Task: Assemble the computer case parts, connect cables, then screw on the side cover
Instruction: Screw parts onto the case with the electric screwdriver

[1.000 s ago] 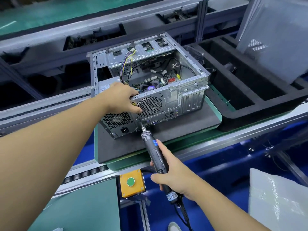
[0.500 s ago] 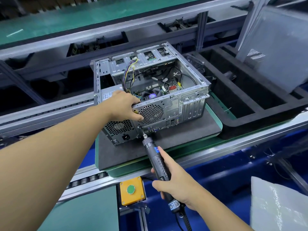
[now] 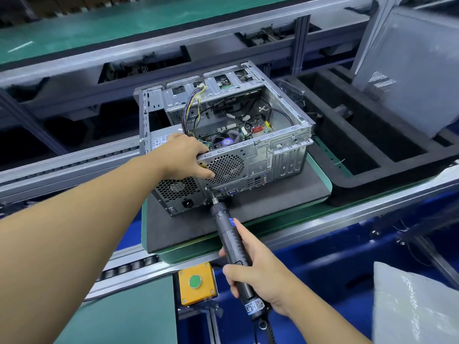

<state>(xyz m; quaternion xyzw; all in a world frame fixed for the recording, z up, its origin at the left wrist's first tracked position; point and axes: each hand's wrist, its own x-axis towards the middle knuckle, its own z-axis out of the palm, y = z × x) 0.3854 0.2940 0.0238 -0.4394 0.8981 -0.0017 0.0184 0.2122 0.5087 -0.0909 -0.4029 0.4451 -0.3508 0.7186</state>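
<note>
- Now you are on a fastening step. The bit of the screwdriver (image 3: 229,239) meets the rear wall of the case (image 3: 260,165), low down at the seam between the PSU (image 3: 176,192) and the fan grille (image 3: 226,168).
- I judge this to be a screw for the PSU or the rear wall, not the side cover.
- Your right hand (image 3: 258,274) is wrapped round the screwdriver's barrel, with the forefinger stretched up along it. The cord leaves below your fist.
- Your left hand (image 3: 185,157) clamps the case's top rear edge, fingers over the rim and thumb on the rear wall beside the grille. That braces the case against the push of the tool.
- The case lies on its side on the pad (image 3: 248,219), set toward the pad's far edge, with the near edge bare. Its open side faces up, showing the board, the fan and the cables (image 3: 191,112).
- No cover is on the case. A grey panel (image 3: 409,70) leans beyond the tray (image 3: 372,180), off the pad's right edge. It may be the cover, but I cannot tell.
- The bit hides the screw head, so I cannot tell whether the screw is seated.
- For the next move, line the tool up with the screw. It comes in at a slant, and a slanted bit can slip out of the head. Push along the tool's length while your left hand resists.
- After that, the cables need checking and the cover has yet to go on, so I judge you are partway through.
</note>
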